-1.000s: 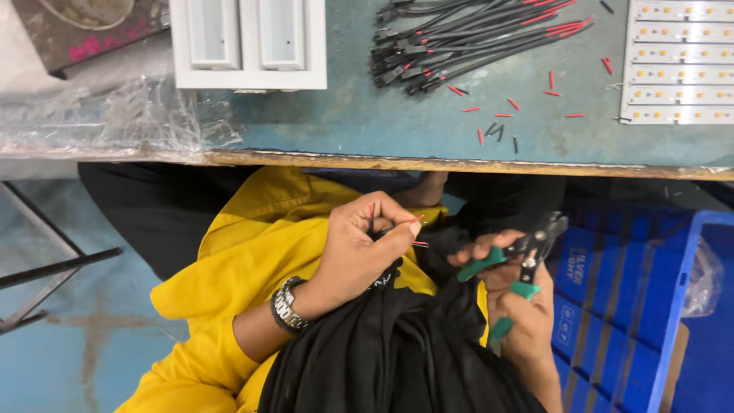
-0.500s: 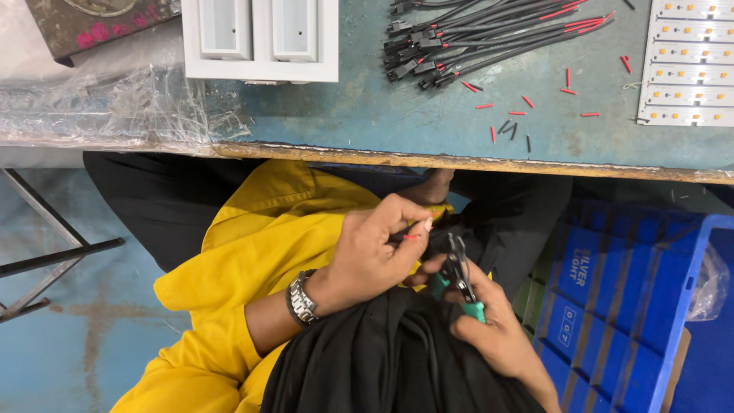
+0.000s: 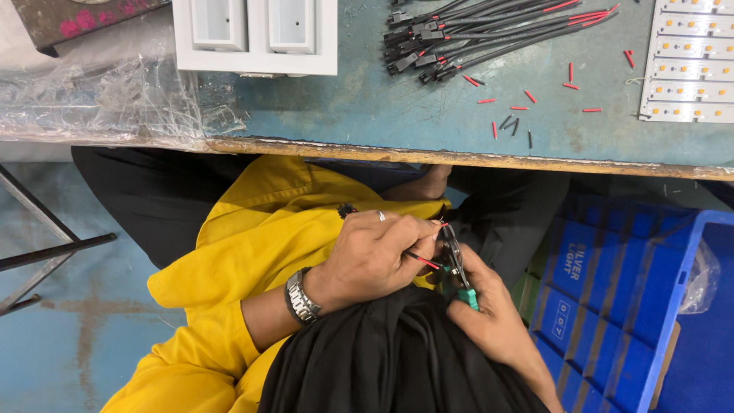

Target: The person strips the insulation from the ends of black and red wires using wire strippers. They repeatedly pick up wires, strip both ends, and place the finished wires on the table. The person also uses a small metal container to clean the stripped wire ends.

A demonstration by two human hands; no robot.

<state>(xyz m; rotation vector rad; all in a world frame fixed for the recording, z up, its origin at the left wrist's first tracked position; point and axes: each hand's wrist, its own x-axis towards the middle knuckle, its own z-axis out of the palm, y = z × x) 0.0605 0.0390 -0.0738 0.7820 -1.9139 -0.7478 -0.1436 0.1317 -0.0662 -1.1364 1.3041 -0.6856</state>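
Head view, the only one I have. The left hand (image 3: 375, 256) sits over the lap, its fingers (image 3: 409, 229) pinched together on a thin red and black wire (image 3: 422, 261), just below the desk (image 3: 367, 115) edge. The right hand (image 3: 489, 317) is closed round the green handles of a small pair of pliers (image 3: 456, 264); I judge the tool's tip to be at the wire's end, though the contact itself is too small to confirm.

On the desk, a bundle of black leads with red ends (image 3: 489, 30) lies well apart from the hands. Short red and black offcuts (image 3: 527, 107) lie scattered beside it. From these I judge that a number of wire ends have already been trimmed. How many leads in the bundle are finished I cannot tell.

Also noted: a white twin-bay housing (image 3: 256, 34), light strips (image 3: 692, 65), crumpled clear film (image 3: 107, 99), a blue crate (image 3: 619, 306) at the right.
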